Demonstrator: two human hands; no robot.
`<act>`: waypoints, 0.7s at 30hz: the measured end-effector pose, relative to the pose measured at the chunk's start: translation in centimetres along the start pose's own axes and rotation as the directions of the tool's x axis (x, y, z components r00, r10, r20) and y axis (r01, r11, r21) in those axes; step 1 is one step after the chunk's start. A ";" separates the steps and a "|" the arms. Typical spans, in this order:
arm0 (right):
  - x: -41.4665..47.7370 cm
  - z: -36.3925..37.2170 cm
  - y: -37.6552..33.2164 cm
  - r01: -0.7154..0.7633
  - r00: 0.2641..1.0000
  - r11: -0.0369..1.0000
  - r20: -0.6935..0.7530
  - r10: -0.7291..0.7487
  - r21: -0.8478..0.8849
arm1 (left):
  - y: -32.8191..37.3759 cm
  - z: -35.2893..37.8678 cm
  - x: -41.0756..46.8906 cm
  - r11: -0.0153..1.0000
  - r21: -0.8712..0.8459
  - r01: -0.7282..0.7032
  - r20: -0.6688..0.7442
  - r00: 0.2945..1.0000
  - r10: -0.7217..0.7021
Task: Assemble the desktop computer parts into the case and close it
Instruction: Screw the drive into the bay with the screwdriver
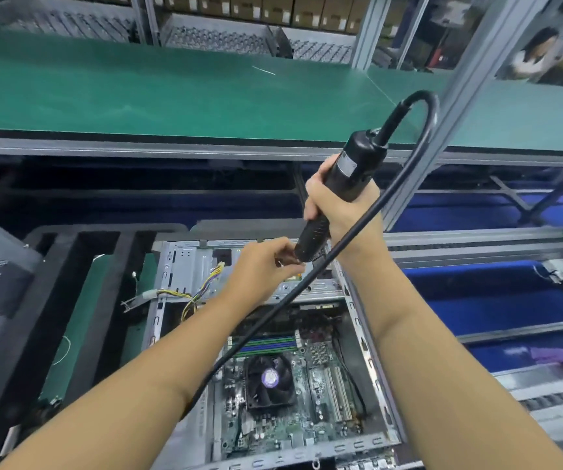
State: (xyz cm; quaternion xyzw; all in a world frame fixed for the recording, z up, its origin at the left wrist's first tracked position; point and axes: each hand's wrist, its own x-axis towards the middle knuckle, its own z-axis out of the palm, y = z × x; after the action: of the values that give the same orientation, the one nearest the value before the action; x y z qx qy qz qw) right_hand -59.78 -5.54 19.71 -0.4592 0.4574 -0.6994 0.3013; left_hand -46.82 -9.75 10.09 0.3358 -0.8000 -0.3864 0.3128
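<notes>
Case (185, 266) below screwdriver (353, 171) in right hand (339, 213)

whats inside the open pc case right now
Inside the case: a motherboard with a cooler fan, memory slots and yellow wires at the far end. The left hand and screwdriver cover the far corner.

You stand at a workstation on a factory's electronics assembly line. A long bench topped with green matting (171, 96) runs across ahead, framed by aluminium posts (459, 89). Shelves behind it hold rows of cardboard boxes (273, 8). You hold a corded electric screwdriver (351, 174) over an open computer case (185, 269), with blue-lined lanes (510, 300) alongside.
</notes>
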 end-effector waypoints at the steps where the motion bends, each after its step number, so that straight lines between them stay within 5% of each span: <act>1: 0.0 -0.2 0.6 -0.031 0.999 0.999 -0.020 0.031 0.010 | -0.6 0.3 0.1 1.000 0.005 0.019 0.013 1.000 -0.019; 21: 0.5 0.3 5.3 -0.183 0.983 0.970 -0.003 0.185 -0.162 | -4.3 0.3 0.9 0.988 -0.058 0.145 0.289 0.950 -0.122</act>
State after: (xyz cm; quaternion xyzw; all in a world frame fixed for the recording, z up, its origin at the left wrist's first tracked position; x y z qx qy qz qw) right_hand -59.73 -8.18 15.08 -0.4421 0.5514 -0.6261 0.3293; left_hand -46.30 -12.37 6.61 0.3177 -0.7963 -0.4821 0.1807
